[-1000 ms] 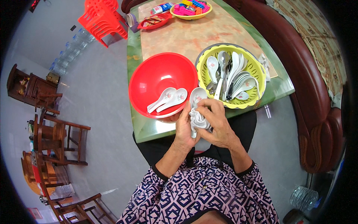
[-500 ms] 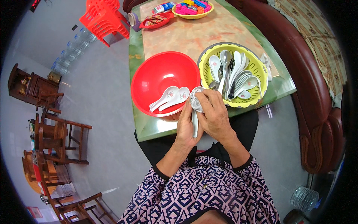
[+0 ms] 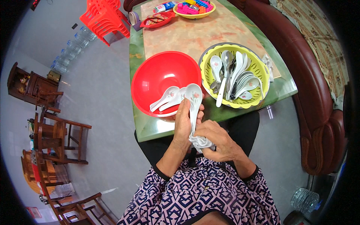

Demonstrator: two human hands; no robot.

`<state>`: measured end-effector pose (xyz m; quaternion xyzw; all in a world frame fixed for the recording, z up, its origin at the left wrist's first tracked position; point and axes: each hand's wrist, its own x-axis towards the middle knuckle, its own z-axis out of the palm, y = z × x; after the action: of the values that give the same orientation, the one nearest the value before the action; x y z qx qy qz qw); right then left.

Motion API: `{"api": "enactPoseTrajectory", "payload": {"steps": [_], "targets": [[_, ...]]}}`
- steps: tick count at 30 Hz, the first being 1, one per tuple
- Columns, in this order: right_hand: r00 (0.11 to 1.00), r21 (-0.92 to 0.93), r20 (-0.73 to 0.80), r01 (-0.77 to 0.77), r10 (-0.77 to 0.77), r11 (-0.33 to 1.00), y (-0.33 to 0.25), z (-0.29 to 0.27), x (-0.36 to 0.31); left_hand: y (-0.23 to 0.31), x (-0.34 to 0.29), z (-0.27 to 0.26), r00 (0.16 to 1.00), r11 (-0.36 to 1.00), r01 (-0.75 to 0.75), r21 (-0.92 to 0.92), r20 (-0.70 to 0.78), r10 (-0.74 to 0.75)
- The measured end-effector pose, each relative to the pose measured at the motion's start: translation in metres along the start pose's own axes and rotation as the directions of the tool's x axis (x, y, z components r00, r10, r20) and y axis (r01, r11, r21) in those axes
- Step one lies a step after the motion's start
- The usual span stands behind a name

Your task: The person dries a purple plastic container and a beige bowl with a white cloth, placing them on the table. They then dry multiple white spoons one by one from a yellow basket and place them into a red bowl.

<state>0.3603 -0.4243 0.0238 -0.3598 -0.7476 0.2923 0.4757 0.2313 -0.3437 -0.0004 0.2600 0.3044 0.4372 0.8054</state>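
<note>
My left hand [image 3: 183, 123] is closed round a white ceramic soup spoon [image 3: 193, 98] with a pink flower in its bowl. The spoon's bowl points away from me, over the near rim of the red basin [image 3: 144, 78]. Lower down, my right hand [image 3: 219, 138] grips a crumpled white cloth [image 3: 201, 142] wrapped about the end of the spoon's handle. Two similar spoons [image 3: 165, 98] lie inside the basin. To the right, a yellow-green slotted basket [image 3: 259, 56] set in a grey basin holds several ceramic and metal spoons [image 3: 240, 75].
The green-edged table [image 3: 161, 129] has its near edge in front of me. Farther back stand a red dish of packets [image 3: 157, 20] and a yellow bowl of toy bricks [image 3: 195, 15]. A leather sofa [image 3: 296, 52] runs along the right; red stools [image 3: 105, 20] are stacked far left.
The cloth in my right hand has moved from the spoon's bowl down to its handle end, uncovering the bowl. My left hand still holds the spoon.
</note>
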Motion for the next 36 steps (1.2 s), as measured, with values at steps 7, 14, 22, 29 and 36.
{"api": "enactPoseTrajectory", "payload": {"steps": [7,14,22,29,36], "targets": [[0.867,-0.272,-0.490,-0.058,-0.087,0.960,0.006,0.014,0.008,-0.005,-0.010,0.024,0.992,0.986,-0.077,0.146,-0.089,0.091],[0.885,-0.283,-0.453,-0.031,-0.105,0.959,0.017,0.019,0.028,-0.013,-0.015,0.022,0.996,0.973,-0.088,0.214,0.017,0.086],[0.834,0.561,-0.364,-0.160,0.416,0.812,0.025,-0.015,0.041,-0.004,-0.019,0.025,0.974,0.975,0.090,0.201,0.187,-0.129],[0.866,0.282,-0.413,-0.172,0.281,0.944,0.016,-0.001,0.018,0.009,-0.020,0.028,0.987,0.986,0.097,0.137,0.114,-0.113],[0.923,-0.020,-0.384,0.017,-0.024,1.000,0.018,0.019,0.005,0.003,-0.020,0.045,0.973,0.991,0.116,0.068,-0.208,-0.100]]}}
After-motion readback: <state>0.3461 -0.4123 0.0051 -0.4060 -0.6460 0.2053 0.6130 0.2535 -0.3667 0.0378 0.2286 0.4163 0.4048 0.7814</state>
